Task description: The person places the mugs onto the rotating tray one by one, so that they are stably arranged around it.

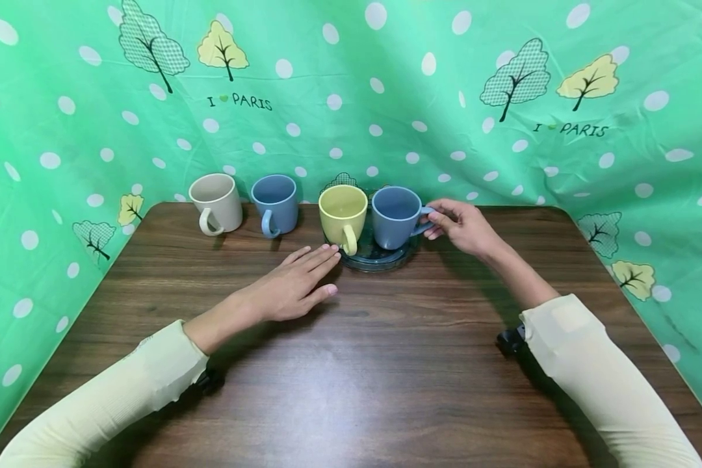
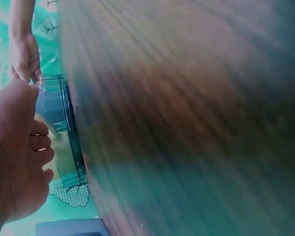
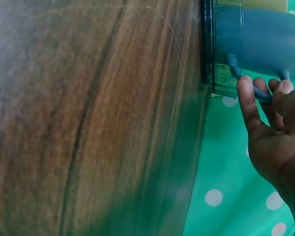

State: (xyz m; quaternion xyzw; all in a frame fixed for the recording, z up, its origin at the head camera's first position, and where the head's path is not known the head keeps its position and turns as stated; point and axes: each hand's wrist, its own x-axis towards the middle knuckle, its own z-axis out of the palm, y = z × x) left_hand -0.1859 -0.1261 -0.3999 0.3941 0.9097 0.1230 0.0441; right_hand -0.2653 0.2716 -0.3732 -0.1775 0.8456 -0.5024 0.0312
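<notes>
A clear round glass dish sits near the far edge of the table, with a yellow mug and a blue mug upright in it. My right hand grips the handle of that blue mug between thumb and fingers; the right wrist view shows the fingers around the handle. My left hand lies with extended fingers at the dish's left front, fingertips by the yellow mug's handle. Whether they touch the rim or the handle, I cannot tell. The left wrist view shows the dish's wall beyond the fingers.
Left of the dish, a grey-white mug and a second blue mug stand on the brown wooden table, handles toward me. A green curtain with dots and trees hangs behind and along both sides.
</notes>
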